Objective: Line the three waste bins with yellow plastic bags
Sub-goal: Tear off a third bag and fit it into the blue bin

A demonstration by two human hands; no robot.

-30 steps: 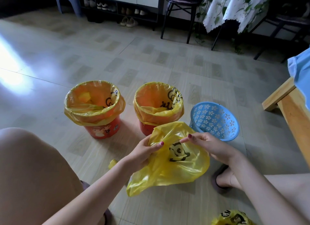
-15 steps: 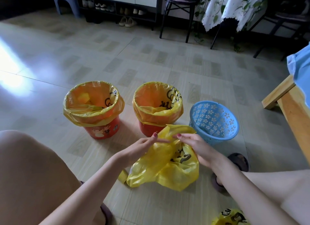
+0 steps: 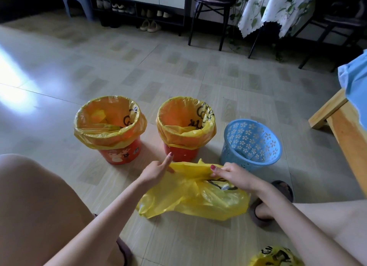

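Note:
Three small bins stand in a row on the tiled floor. The left red bin and the middle red bin each wear a yellow bag folded over the rim. The blue lattice bin on the right has no bag in it. In front of the middle and blue bins a loose yellow bag with black print hangs down to the floor. My left hand pinches its top edge on the left, index finger stretched out. My right hand grips the same edge on the right.
A wooden bench leg under blue cloth stands at the right. Another bunched yellow bag lies at the bottom right. My knees frame the floor space, one slippered foot beside the bag. Chairs, a shoe rack and a draped table stand far back.
Both hands have pulled apart along the bag's top edge, stretching it wide. The bag has dropped lower and spread on the floor, closer to the bins.

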